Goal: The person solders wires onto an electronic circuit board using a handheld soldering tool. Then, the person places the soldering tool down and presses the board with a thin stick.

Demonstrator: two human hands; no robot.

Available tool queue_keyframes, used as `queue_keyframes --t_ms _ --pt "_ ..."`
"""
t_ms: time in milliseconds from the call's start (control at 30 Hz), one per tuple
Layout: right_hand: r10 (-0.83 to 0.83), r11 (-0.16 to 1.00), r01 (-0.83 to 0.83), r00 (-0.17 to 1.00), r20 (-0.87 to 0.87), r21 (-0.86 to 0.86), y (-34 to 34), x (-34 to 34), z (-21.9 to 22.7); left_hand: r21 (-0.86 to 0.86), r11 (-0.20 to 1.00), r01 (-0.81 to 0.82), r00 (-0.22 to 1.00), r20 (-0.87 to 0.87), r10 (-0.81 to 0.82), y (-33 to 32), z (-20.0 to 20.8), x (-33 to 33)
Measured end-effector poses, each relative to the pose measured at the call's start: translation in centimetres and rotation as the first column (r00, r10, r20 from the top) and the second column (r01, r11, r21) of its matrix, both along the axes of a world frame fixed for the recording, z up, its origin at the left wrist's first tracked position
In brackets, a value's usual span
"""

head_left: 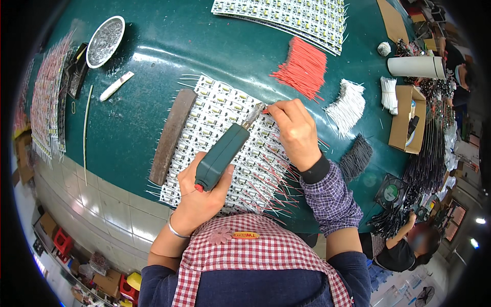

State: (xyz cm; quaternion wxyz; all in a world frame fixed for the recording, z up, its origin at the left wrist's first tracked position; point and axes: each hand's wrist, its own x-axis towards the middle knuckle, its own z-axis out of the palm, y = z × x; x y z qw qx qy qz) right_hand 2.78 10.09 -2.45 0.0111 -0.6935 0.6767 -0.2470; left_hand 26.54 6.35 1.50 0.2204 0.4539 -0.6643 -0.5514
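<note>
- The left hand (202,197) is wrapping closed around the green soldering iron (221,156) by its handle – the long axis is running from that hand up and away to the right, tip (255,111) pointing at the right hand's fingertips.
- The right hand (292,130) is pinching a red wire (266,110) against the panel (225,138) lying under both hands on the desk (153,102).
- Red leads are already sticking out along the panel's near-right edge – judging by that, many joints are done; rows toward the far left look unwired.
- Loose red wires (302,66) are waiting just beyond the right hand.
</note>
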Motion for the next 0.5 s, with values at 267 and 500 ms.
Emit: queue_keyframes --t_ms 267,500 --pt "0.002 1.0 -0.002 1.0 -0.011 0.016 0.0 0.1 0.0 -0.144 0.989 -0.037 0.996 -0.081 0.025 0.4 -0.3 0.6" --pt "-0.018 1.0 0.018 1.0 -0.026 0.021 0.1 0.3 0.0 -0.303 0.953 -0.005 0.999 -0.047 -0.01 0.4 -0.1 1.0"
